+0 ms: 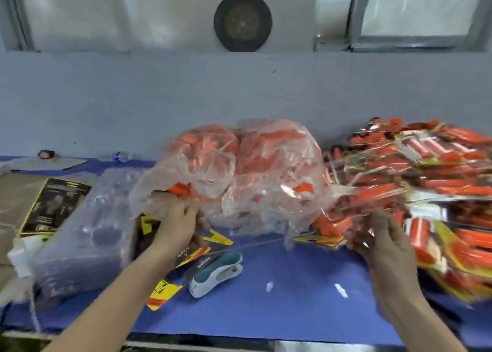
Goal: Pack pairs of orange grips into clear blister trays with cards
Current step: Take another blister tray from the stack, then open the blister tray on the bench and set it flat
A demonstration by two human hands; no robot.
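Note:
A big clear plastic bag (239,170) full of orange grips lies at the middle of the blue table. My left hand (178,218) grips the bag's lower left edge, close to an orange grip (179,189) showing at the opening. My right hand (383,234) holds a packed blister pack (343,218) with orange grips and a yellow-black card, at the foot of a large heap of packed blisters (431,181) on the right. A wrapped stack of clear blister trays (87,234) stands at the left. Yellow-black cards (162,293) lie under my left forearm.
A white and teal stapler (215,274) lies on the blue table cover (279,311) between my arms. A black and yellow printed card stack (53,205) sits at the far left on brown cardboard. A small bottle (119,157) and a tape roll (46,154) stand by the grey wall.

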